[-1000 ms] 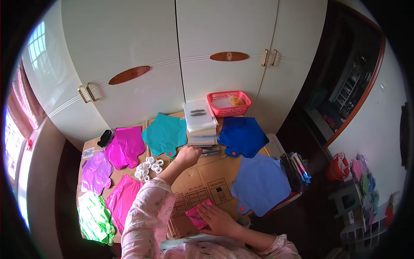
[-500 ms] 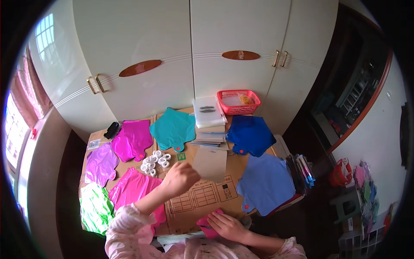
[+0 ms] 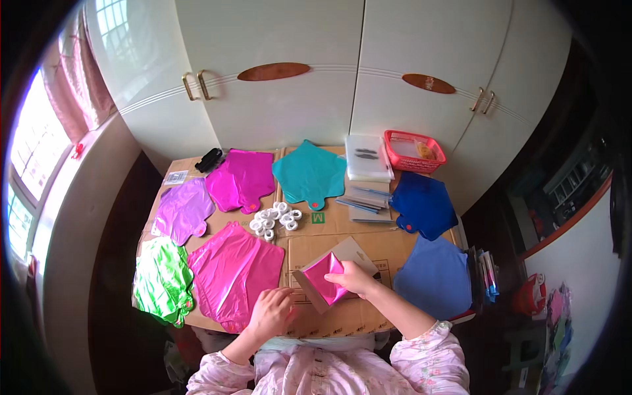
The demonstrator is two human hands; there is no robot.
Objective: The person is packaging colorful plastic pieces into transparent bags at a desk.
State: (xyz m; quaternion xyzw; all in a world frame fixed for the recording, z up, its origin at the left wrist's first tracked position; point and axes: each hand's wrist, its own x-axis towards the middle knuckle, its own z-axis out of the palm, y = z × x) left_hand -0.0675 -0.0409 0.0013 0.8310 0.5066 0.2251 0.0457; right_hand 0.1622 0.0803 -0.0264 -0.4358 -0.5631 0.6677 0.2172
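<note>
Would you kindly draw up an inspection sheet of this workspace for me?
Surface: brown printed cardboard.
Handled items: folded pink foil over a grey card; flat foil balloons in seven colours around them.
Clutter: white rolls, loosely piled; red basket at the far edge.
Right hand: holds the foil, thumb on top.
Left hand: fingers loosely bent near the card, nothing visibly held.
Cables: nothing seen.
Surroundings: white cabinet behind; window at left.
</note>
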